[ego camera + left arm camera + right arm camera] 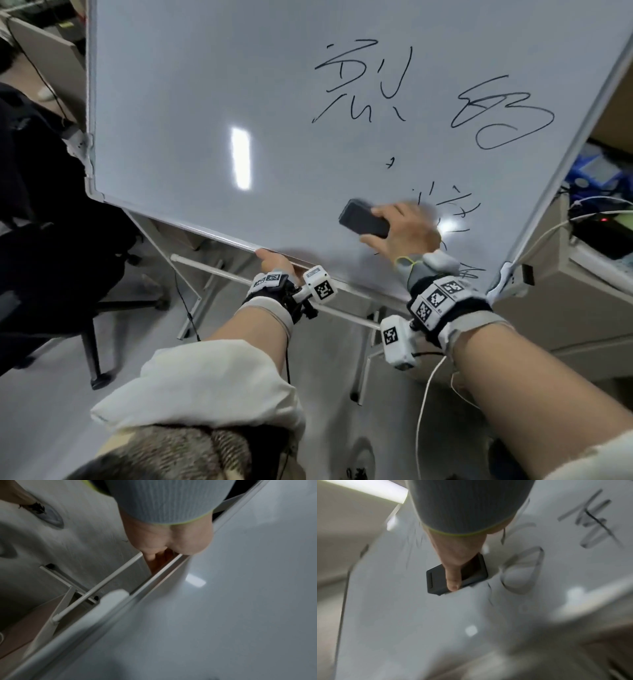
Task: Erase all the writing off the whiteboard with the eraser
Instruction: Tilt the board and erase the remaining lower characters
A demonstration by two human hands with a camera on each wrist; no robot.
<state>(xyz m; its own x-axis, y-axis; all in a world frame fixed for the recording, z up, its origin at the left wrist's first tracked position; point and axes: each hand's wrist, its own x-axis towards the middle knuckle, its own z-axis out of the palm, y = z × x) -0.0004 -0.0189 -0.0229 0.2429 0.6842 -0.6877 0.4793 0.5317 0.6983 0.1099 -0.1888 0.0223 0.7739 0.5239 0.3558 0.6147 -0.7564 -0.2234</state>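
Note:
A tilted whiteboard (205, 85) on a stand fills the head view, with black handwriting (363, 82) at its upper middle and right. My right hand (404, 228) grips a black eraser (363, 219) flat against the board's lower right, beside smeared, partly wiped strokes (455, 205). In the right wrist view the thumb lies along the eraser (471, 573), with blurred writing (522, 572) around it. My left hand (274, 263) grips the board's bottom edge; its fingers (159, 559) curl behind the frame (145, 586).
A black office chair (51, 212) stands at the left. The white stand's legs and crossbar (212, 270) reach under the board. A desk with cables and boxes (596, 212) sits to the right. Grey floor lies below.

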